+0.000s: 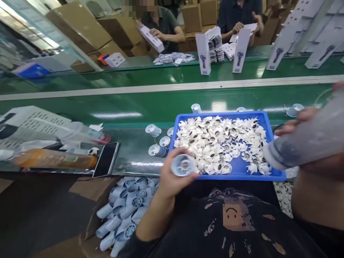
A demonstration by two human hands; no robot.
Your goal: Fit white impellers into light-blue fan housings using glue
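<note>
Pale-blue cup [183, 165] is in the left hand [171, 181], fingers and thumb clamped round its sides, open end facing the camera, at the near left corner of the blue tray [231, 177]. Right hand [303, 120] has its fingers closed on a blurred grey cylinder [309, 138], tilted, its pale end over the tray's right side. White fan wheels [212, 143] piled in tray, blue floor showing lower right of centre. More small housings [157, 150] on the bench just left. Phone [106, 159] beside orange bottle [55, 158] further left. Light-blue tubes [120, 208] heaped below bench edge.
</note>
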